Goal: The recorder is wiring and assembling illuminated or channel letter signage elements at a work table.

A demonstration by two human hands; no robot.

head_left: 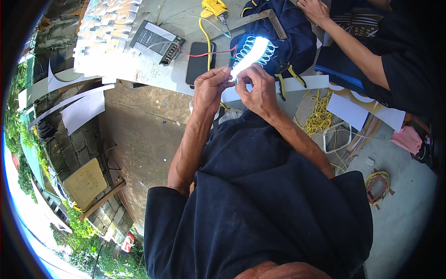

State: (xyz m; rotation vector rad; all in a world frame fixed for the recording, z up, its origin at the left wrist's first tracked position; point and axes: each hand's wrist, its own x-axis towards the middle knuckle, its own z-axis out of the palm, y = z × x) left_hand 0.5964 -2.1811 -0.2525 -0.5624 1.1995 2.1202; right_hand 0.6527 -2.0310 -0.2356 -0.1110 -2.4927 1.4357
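Note:
A bright bundle of lit LED modules [253, 53], with looped wires along its sides, lies on dark cloth at the table edge. At its near end, my left hand [210, 89] is closed in a pinch between thumb and fingers. Close beside it, my right hand [260, 93] pinches the same end, and the fingertips nearly meet. Glare and fingers hide the exact piece gripped. A red wire [204, 54] runs from the bundle toward a metal-cased power supply [157, 41]. Yellow-and-black pliers [281, 81] rest right of my right hand.
Left of the bundle lies a black phone [195, 69]. Farther back are a yellow corded tool [214, 9] and cut-out letters [109, 25]. Another person's arm [353, 49] reaches in at the upper right. Tangled yellow cord [319, 114] lies below the table's right side.

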